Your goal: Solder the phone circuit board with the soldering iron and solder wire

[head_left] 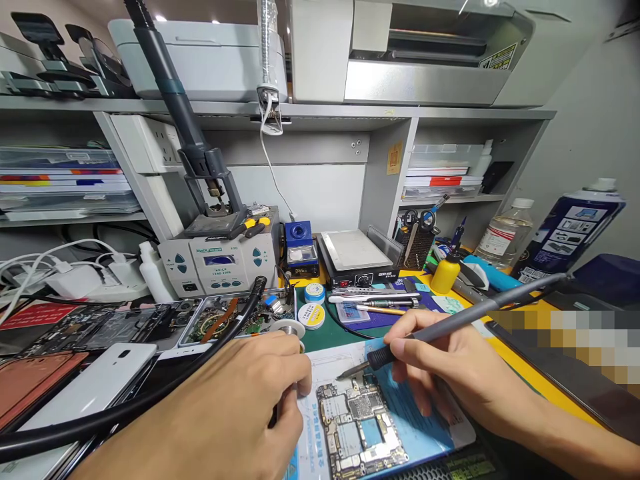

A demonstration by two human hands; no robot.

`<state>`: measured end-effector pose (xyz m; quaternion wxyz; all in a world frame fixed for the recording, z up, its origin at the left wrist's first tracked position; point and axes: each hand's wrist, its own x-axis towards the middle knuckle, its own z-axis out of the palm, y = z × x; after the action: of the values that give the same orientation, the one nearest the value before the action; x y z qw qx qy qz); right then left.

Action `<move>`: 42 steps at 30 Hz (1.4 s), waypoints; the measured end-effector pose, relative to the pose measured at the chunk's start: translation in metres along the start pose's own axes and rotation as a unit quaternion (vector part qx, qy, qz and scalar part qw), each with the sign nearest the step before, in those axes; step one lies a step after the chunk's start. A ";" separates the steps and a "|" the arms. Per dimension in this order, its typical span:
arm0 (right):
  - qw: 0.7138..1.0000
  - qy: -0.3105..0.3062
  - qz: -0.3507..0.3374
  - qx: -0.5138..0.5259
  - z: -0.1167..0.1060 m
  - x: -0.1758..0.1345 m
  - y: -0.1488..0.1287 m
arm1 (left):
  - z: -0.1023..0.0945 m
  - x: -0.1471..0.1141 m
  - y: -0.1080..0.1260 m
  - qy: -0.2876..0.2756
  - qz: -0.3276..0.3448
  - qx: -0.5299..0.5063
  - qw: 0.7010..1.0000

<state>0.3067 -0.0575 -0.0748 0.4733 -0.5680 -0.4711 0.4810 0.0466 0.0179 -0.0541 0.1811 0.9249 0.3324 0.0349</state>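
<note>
My right hand (440, 360) is closed around a grey soldering iron (450, 323), holding it like a pen. Its pointed tip is at the top edge of a phone circuit board (360, 427), though contact cannot be told. The board lies on a blue and white booklet (425, 427). Left of the board, my left hand (260, 387) is closed, its thumb and fingers curled together. Whatever it may hold is hidden, apart from a small dark patch in the curl. A spool of solder wire (289, 327) shows just beyond its knuckles, partly covered by the hand.
A black hose (150, 407) crosses the left side over phones (95, 400). Behind stand a hot-air station (225, 267), a hot plate (357, 257) and small round tins (311, 316). Tweezers (373, 299), a yellow bottle (445, 273) and a spray can (570, 227) stand toward the right.
</note>
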 end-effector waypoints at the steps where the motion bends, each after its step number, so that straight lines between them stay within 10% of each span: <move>1: 1.000 0.000 -0.001 -0.003 0.000 0.000 0.000 | 0.000 -0.001 0.000 0.001 0.002 0.001 1.000; 15: 1.000 0.003 -0.002 -0.006 0.001 -0.001 0.001 | 0.007 0.003 0.001 0.104 0.031 0.035 0.994; 36: 0.994 0.053 -0.020 0.098 -0.006 0.009 0.005 | 0.001 0.003 0.008 -0.005 -0.034 -0.007 0.999; 42: 0.993 0.056 -0.009 0.107 -0.011 0.006 0.004 | 0.023 -0.007 -0.007 0.027 0.061 0.078 0.995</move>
<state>0.3189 -0.0525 -0.0788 0.5615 -0.5359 -0.3943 0.4920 0.0409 0.0114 -0.0777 0.0973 0.9535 0.2817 0.0451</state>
